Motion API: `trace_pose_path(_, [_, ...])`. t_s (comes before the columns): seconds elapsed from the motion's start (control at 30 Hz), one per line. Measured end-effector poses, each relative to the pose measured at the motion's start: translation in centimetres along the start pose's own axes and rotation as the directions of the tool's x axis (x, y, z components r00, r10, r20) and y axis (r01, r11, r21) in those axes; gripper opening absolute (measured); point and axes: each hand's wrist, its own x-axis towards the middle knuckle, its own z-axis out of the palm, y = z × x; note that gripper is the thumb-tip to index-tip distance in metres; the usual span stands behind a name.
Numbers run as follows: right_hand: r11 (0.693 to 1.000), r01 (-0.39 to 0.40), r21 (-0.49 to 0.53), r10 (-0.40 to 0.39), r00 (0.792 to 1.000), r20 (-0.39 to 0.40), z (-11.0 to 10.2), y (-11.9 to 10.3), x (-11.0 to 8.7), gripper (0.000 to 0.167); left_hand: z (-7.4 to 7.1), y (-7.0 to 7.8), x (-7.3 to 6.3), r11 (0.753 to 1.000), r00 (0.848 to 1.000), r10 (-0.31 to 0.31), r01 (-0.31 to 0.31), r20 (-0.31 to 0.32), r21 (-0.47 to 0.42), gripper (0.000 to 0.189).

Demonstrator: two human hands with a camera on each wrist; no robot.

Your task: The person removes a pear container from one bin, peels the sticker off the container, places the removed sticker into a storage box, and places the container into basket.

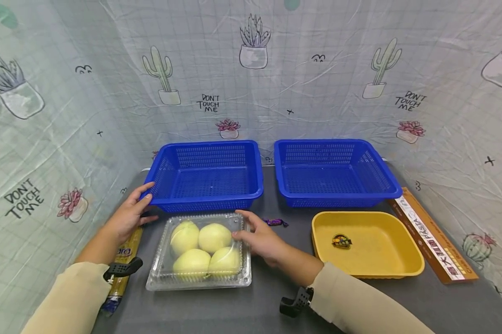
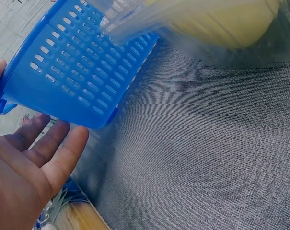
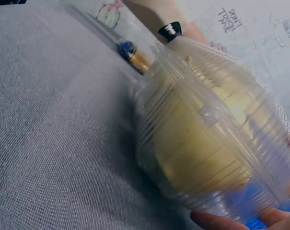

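A clear plastic clamshell box [image 1: 161, 273] holding several round, pale yellow-green fruits [image 1: 215, 238] sits in front of the left blue basket [image 1: 209, 204]. My right hand [image 1: 265, 239] grips the box at its right side, thumb on the lid; in the right wrist view its fingertips [image 3: 216, 221] show at the box's lower edge. At the left basket's front left corner is my left hand [image 1: 127, 218]. The left wrist view shows its fingers [image 2: 63, 158] loosely spread beside the basket wall [image 2: 63, 91], with the thumb near the rim.
A second blue basket [image 1: 338, 202] stands to the right. Before it is a yellow basin [image 1: 380, 255] with a small dark label [image 1: 341, 241] inside. A long pasta box [image 1: 436, 241] lies far right, a yellow packet [image 1: 123, 255] far left. A purple-wrapped candy [image 1: 276, 222] lies between the baskets.
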Motion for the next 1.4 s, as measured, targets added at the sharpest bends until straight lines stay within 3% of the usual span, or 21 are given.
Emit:
trace_pose_path(0.2, [1.0, -0.01, 0.028, 0.012, 0.998, -0.069, 0.1, -0.8, -0.4, 0.073, 0.2, -0.1, -0.1, 1.0, 1.0, -0.014, 0.013, 0.005, 0.018, 0.064])
trace_pose_path(0.4, [0.999, -0.039, -0.016, 0.038, 0.996, -0.083, -0.3, -2.6, -0.7, 0.07, 0.3, 0.0, -0.1, 0.999, 0.999, -0.034, 0.034, 0.004, 0.032, 0.066])
trace_pose_path(0.87, [0.988, -0.118, -0.103, 0.109, 0.99, -0.086, -2.0, -12.0, -0.4, 0.069, -0.1, -0.3, 0.2, 0.999, 0.999, -0.03, 0.031, 0.011, -0.015, 0.066])
trace_pose_path(1.17, [0.981, -0.091, -0.171, 0.074, 0.992, -0.106, -3.5, -16.7, 3.4, 0.072, -0.1, -0.1, 0.1, 0.997, 0.996, -0.077, 0.077, -0.037, 0.007, 0.063])
trace_pose_path(1.4, [0.993, -0.041, -0.107, 0.026, 0.99, -0.142, -4.7, -17.4, 7.9, 0.069, 0.3, 0.1, 0.2, 0.996, 0.994, -0.088, 0.087, -0.059, -0.008, 0.063])
